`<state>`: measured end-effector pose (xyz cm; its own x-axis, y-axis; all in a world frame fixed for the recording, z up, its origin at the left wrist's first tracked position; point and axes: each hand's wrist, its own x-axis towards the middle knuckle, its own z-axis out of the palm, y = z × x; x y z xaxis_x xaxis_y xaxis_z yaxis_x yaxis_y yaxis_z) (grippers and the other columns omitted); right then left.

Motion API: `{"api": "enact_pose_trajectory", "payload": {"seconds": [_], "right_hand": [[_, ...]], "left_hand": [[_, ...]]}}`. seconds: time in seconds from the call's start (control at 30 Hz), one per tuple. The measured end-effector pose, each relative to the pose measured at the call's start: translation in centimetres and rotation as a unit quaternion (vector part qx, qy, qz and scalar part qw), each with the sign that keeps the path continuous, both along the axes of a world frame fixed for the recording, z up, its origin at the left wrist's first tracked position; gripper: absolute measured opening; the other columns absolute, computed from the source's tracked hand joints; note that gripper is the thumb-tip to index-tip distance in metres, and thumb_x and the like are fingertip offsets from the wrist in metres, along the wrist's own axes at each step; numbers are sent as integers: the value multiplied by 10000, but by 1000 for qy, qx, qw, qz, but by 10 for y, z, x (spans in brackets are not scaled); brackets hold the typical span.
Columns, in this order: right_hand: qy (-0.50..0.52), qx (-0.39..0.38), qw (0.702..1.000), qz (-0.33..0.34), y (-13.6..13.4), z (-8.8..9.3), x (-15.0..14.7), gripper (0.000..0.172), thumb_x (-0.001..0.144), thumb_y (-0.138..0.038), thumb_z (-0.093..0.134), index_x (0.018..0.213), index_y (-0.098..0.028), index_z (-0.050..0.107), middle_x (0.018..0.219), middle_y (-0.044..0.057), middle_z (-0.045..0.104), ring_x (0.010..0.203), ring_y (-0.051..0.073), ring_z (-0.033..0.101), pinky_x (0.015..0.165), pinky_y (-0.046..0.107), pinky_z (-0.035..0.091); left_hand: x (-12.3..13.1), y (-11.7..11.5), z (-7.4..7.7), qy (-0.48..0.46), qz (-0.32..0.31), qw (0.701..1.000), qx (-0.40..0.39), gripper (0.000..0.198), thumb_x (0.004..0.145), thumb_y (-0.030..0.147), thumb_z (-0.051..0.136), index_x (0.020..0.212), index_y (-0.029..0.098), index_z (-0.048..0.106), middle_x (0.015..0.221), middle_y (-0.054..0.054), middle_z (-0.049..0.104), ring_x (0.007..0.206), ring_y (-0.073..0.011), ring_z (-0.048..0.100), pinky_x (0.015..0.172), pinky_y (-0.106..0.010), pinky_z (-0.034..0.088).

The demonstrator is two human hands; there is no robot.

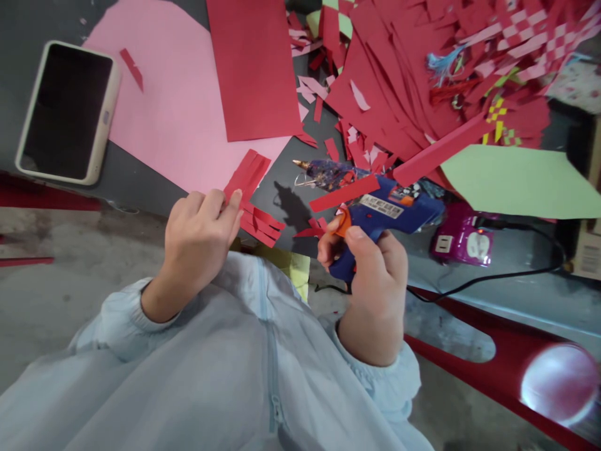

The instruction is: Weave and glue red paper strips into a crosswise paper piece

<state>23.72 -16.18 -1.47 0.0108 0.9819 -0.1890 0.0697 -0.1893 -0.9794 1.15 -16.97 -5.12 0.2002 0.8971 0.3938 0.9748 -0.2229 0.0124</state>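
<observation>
My left hand (200, 235) is closed on a folded piece of red paper strips (251, 178), close to the table's front edge. Its slit ends stick out to the lower right, past my fingertips. In my right hand (370, 260) is a blue hot glue gun (375, 213), with my fingers wrapped around its handle by the orange trigger. The gun's brass nozzle points left, toward the paper but apart from it. A single red paper strip (345, 192) lies across the view of the gun's barrel; whether it touches the gun I cannot tell.
A phone (66, 113) lies at the left on the dark table, beside a pink paper sheet (164, 81) and a red sheet (256, 69). Red strips and scraps (389, 81) are heaped at the back right. Light green paper (521, 178) and a purple box (462, 238) with a black cable lie right.
</observation>
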Motion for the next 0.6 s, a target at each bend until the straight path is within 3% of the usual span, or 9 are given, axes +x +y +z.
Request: {"api": "enact_pose_trajectory", "payload": {"seconds": [0.1, 0.2, 0.3, 0.43, 0.6], "right_hand": [[-5, -3, 1000, 4, 0, 0, 0, 217, 922, -417, 623, 857, -218, 680, 572, -23, 612, 505, 121, 547, 498, 267, 473], [3, 2, 1000, 5, 0, 1, -1, 207, 928, -402, 630, 864, -213, 686, 570, -27, 617, 501, 113, 545, 497, 251, 468], [17, 5, 1000, 7, 0, 2, 0, 184, 934, -375, 632, 865, -214, 690, 573, -30, 624, 508, 107, 553, 494, 235, 460], [10, 5, 1000, 9, 0, 0, 2, 191, 940, -382, 625, 869, -217, 691, 581, -29, 626, 520, 110, 561, 497, 237, 461], [-22, 15, 1000, 0, 2, 1, 1, 201, 935, -400, 620, 887, -218, 692, 589, -35, 613, 525, 115, 568, 505, 249, 477]], "left_hand": [[-1, 2, 2, 0, -11, 1000, -8, 270, 974, 269, 548, 1191, 176, 681, 841, -85, 683, 724, -242, 586, 608, -391, 389], [-1, 1, 3, -62, -7, 998, -3, 303, 970, 268, 567, 1251, 160, 593, 847, -65, 692, 739, -224, 623, 660, -376, 458], [0, -2, 2, -145, 19, 989, 17, 260, 950, 286, 630, 1180, 196, 547, 837, -30, 693, 734, -191, 653, 673, -339, 502], [0, -5, 3, -180, 58, 982, -2, 121, 960, 275, 634, 1049, 262, 552, 818, -3, 702, 735, -176, 678, 646, -326, 507], [-3, -2, 8, -174, 29, 984, 33, 37, 969, 213, 599, 976, 235, 628, 774, 4, 734, 706, -157, 686, 639, -301, 495]]}}
